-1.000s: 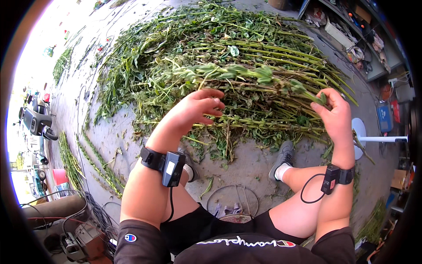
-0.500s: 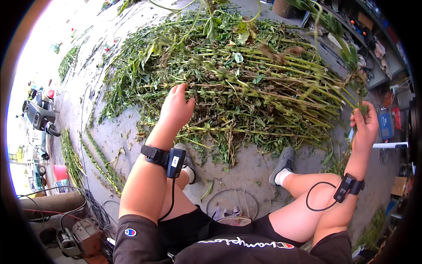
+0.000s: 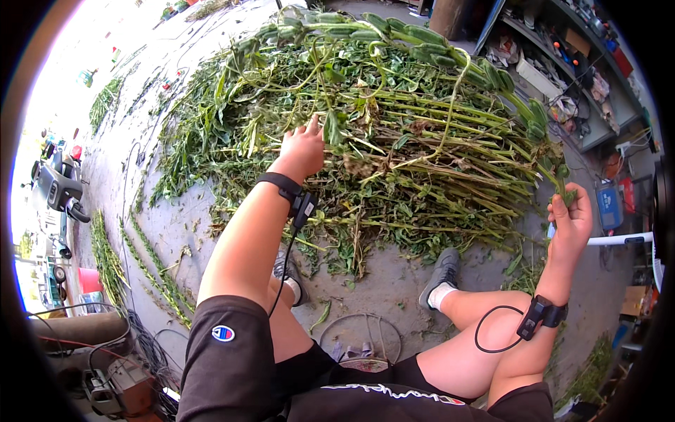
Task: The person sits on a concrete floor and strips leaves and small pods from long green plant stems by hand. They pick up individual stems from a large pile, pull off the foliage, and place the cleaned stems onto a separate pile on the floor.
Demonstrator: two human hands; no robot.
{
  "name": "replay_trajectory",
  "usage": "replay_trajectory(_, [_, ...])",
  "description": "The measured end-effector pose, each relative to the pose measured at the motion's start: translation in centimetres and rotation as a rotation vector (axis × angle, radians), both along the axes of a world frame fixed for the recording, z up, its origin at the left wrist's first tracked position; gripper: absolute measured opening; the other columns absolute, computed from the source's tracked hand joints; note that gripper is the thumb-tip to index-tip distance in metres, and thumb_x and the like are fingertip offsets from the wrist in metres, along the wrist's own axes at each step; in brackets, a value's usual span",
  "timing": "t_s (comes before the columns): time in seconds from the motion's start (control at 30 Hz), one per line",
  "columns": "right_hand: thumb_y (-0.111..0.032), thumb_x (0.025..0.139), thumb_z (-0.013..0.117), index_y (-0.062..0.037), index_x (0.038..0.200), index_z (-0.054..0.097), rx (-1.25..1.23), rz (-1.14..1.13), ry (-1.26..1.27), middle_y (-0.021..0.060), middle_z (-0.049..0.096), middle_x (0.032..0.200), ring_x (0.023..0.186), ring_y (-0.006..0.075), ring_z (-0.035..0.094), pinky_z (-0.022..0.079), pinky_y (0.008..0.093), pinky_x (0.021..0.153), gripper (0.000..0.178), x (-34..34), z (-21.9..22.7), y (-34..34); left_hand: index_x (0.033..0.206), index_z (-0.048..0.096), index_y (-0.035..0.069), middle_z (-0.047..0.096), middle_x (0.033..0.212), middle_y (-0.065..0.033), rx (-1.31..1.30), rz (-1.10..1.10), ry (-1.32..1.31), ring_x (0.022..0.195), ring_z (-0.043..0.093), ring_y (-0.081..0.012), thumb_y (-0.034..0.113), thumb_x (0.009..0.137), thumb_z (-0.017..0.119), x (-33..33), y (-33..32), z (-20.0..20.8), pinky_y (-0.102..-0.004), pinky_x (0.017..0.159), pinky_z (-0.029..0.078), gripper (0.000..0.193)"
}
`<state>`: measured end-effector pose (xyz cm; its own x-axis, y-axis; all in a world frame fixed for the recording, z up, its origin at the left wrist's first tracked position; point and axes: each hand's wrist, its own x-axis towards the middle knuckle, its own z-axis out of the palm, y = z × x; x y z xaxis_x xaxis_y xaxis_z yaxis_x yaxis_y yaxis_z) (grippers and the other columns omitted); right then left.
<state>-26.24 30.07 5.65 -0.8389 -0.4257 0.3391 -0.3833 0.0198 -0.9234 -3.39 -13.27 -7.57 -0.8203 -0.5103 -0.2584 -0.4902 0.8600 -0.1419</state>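
A long green stalk set with seed pods, sesame by its look, arches over the pile from right to upper left. Around its lower end, on the right, my right hand is closed. Thin curled stems and a few limp leaves hang from the stalk. Before me my left hand is stretched out with fingers apart, holding nothing that I can see, close to a drooping leaf. Below lies a broad pile of cut stalks, mostly with their bare ends to the right and leafy tops to the left.
More stalks lie on the concrete floor to the left. Cables and a machine are at lower left. Cluttered shelves and a blue box stand on the right. My feet are at the pile's near edge.
The podded stalk has swung into an arch across the far side of the pile. My left hand has moved slightly right and its fingers have spread; my right hand has come down and inward a little.
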Motion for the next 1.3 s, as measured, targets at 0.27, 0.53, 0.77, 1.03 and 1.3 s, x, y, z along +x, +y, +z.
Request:
replay_trajectory(0.27, [-0.018, 0.098, 0.064, -0.0033, 0.113, 0.058, -0.032, -0.048, -0.032, -0.0001, 0.057, 0.084, 0.071, 0.0053, 0.052, 0.04, 0.0189, 0.058, 0.022, -2.6, -0.4, 1.0, 0.123, 0.062, 0.004, 0.063, 0.123, -0.022, 0.379, 0.298, -0.244, 0.113, 0.061, -0.0389, 0.024, 0.089, 0.057, 9.0, -3.9, -11.2, -0.0451, 0.098, 0.05, 0.04])
replay_trajectory(0.53, [-0.018, 0.097, 0.065, -0.0053, 0.111, 0.059, -0.107, -0.027, -0.119, -0.0016, 0.056, 0.084, 0.069, 0.0053, 0.052, 0.041, 0.0185, 0.056, 0.02, -0.7, 0.6, -2.7, 0.129, 0.06, 0.004, 0.068, 0.12, -0.0112, 1.046, 0.17, 0.345, 0.112, 0.063, -0.0215, 0.02, 0.095, 0.062, 1.2, 2.4, 1.4, -0.035, 0.096, 0.049, 0.038])
replay_trajectory(0.77, [-0.016, 0.095, 0.067, -0.0056, 0.103, 0.058, -0.04, 0.173, -0.259, -0.0041, 0.054, 0.079, 0.065, 0.0036, 0.05, 0.041, 0.0195, 0.053, 0.016, 3.8, 0.8, -6.8, 0.132, 0.056, 0.002, 0.064, 0.127, -0.0104, 1.424, 0.011, 0.889, 0.121, 0.058, -0.0198, 0.016, 0.098, 0.059, 3.3, 13.0, 15.1, -0.0357, 0.106, 0.043, 0.037])
replay_trajectory(1.03, [-0.016, 0.084, 0.074, -0.0043, 0.094, 0.06, 0.352, 0.123, 0.372, 0.0101, 0.062, 0.066, 0.057, 0.0263, 0.06, 0.045, 0.0357, 0.054, 0.021, 9.0, -0.6, -9.5, 0.147, 0.038, 0.003, 0.047, 0.144, -0.0197, 1.873, 0.342, 1.463, 0.132, 0.048, -0.0315, 0.03, 0.097, 0.057, 5.9, 13.9, 14.1, -0.0432, 0.111, 0.039, 0.06])
replay_trajectory(1.3, [-0.021, 0.077, 0.077, -0.0045, 0.107, 0.061, 0.585, 0.412, 0.483, 0.0137, 0.067, 0.09, 0.085, 0.034, 0.065, 0.051, 0.0422, 0.077, 0.038, 10.2, -2.1, -11.2, 0.126, 0.056, 0.014, 0.061, 0.122, -0.017, 2.252, 0.95, 1.493, 0.118, 0.058, -0.0374, 0.036, 0.103, 0.05, 7.8, 11.5, 7.3, -0.0603, 0.105, 0.044, 0.033])
